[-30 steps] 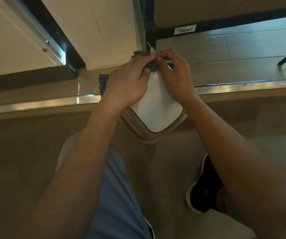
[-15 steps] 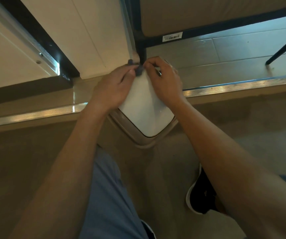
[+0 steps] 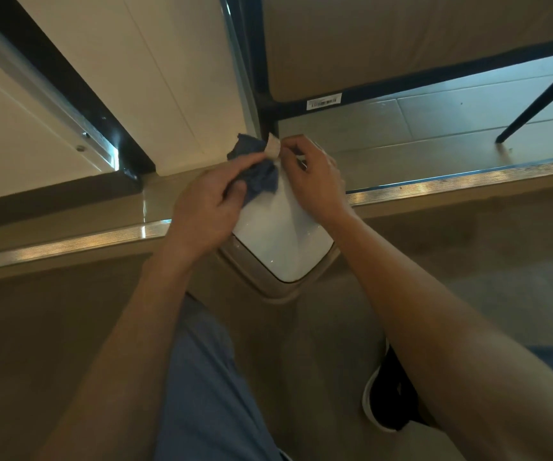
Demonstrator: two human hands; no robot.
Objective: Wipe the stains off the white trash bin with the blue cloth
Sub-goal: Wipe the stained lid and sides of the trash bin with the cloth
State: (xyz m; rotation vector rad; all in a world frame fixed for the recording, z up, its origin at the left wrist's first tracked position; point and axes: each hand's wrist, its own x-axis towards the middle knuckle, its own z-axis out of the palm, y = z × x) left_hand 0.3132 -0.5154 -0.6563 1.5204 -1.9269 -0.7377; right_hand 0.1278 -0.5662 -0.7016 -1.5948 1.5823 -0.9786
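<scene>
Left hand (image 3: 202,207): fingers curled round the bunched dark blue cloth (image 3: 258,174), pressing it on the bin's far corner.
Right hand (image 3: 315,178): fingertips pinch a small pale tab (image 3: 273,148) at that same corner, at 12 o'clock of the lid.
Glossy white square-lidded trash bin (image 3: 281,241): centre of view, on the floor between both forearms.
Black shoe with white sole (image 3: 385,394): at 5 o'clock from the bin.
Metal threshold strip (image 3: 451,184): runs at 3 o'clock behind the bin.

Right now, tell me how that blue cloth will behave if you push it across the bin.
The blue cloth looks floppy: it is bunched and creased in the left hand, so it will likely fold rather than slide flat. The white trash bin looks glossy, so the cloth may glide easily.
</scene>
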